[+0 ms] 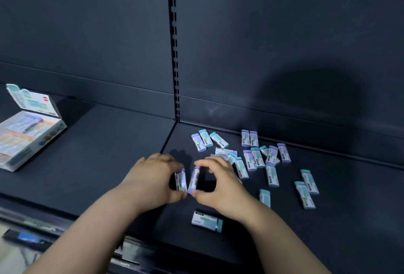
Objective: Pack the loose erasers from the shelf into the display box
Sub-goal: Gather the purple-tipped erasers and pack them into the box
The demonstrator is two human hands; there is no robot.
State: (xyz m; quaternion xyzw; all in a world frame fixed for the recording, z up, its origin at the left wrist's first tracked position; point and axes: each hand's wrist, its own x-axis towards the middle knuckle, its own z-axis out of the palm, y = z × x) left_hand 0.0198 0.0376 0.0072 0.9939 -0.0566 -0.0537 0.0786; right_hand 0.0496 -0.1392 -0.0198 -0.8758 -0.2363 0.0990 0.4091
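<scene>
The left hand [150, 177] pinches one eraser [181, 181] between thumb and fingers. The right hand [220, 186] pinches a second eraser [194, 179] the same way. The two sit side by side between the fingertips, almost touching. It would be best to press them flat together so one hand can carry both. More loose erasers [255, 158] lie on the shelf [109, 164] just past the right fingers. The box [32, 142] waits well off to the left of the left fingers.
</scene>
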